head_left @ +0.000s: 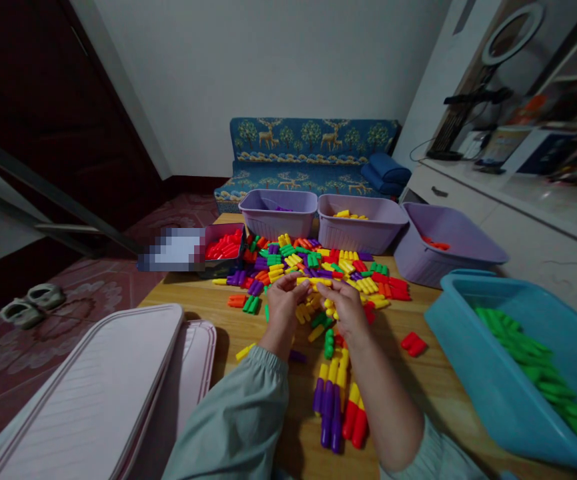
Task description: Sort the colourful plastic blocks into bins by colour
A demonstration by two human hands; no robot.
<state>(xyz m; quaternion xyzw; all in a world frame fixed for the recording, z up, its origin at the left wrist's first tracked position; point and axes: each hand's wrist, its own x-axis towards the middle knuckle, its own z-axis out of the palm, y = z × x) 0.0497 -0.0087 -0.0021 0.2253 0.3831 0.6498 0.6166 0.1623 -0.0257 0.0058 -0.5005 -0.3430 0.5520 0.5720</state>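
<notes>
My left hand (282, 308) and my right hand (347, 308) are raised side by side over a wooden table (248, 330). Both pinch the ends of a yellow plastic peg piece (314, 282) held level between them. More yellow pegs (329, 308) sit under my right fingers. Beyond the hands spreads a heap of coloured pegs (318, 265) in red, yellow, green, purple and orange. Near my arms lies a row of joined purple, yellow and red pegs (339, 407).
Three lilac bins (278, 212) (361, 230) (448, 250) stand behind the heap. A red-filled box (223, 245) is at the left, a blue tub with green pegs (518, 360) at the right. Pink lids (103, 393) lie at the near left. A sofa (308, 157) lies beyond.
</notes>
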